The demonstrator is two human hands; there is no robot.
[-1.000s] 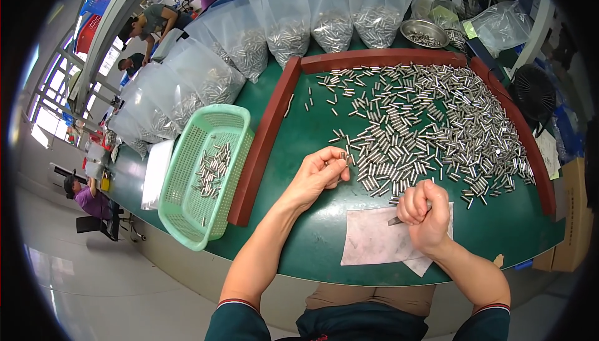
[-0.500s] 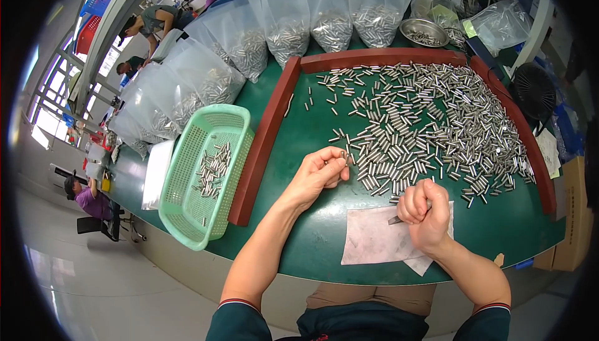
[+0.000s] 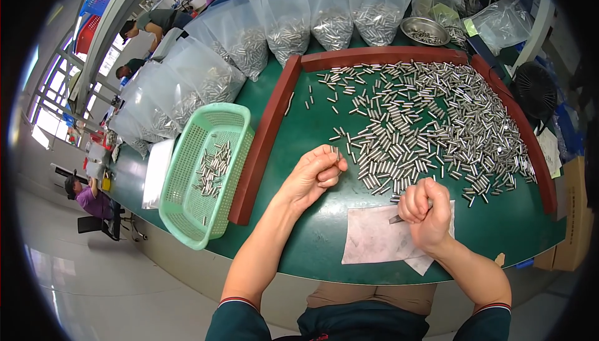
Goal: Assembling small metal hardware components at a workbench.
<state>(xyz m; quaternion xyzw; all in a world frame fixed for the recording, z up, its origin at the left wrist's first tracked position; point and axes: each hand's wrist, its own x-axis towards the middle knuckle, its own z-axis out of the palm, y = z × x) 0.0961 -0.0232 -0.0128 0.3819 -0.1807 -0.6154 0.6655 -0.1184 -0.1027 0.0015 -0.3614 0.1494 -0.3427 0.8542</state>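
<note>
Between the thumb and fingertips of my left hand [image 3: 314, 175] is a small metal pin [image 3: 337, 153], held upright above the green tabletop. My right hand [image 3: 427, 213] is closed in a fist over a stained white cloth [image 3: 374, 241]. A grey, flat-tipped tool [image 3: 395, 220] pokes out of that fist; its remaining part is hidden by the fingers. Just beyond both hands spreads a large heap of loose silver pins [image 3: 405, 129]. To the left, a light green plastic basket [image 3: 167, 197] contains a smaller pile of pins [image 3: 214, 169].
Dark red wooden rails [image 3: 265, 147] border the pins on the left, back and right. Clear plastic bags [image 3: 280, 23] full of pins line the back and left. A metal bowl [image 3: 425, 31], a black fan [image 3: 535, 89] and a cardboard box [image 3: 571, 210] are farther right. Other people work in the background.
My left hand has shifted slightly left, away from the heap, and the pin in its fingertips now stands more visible. My right hand stays in place.
</note>
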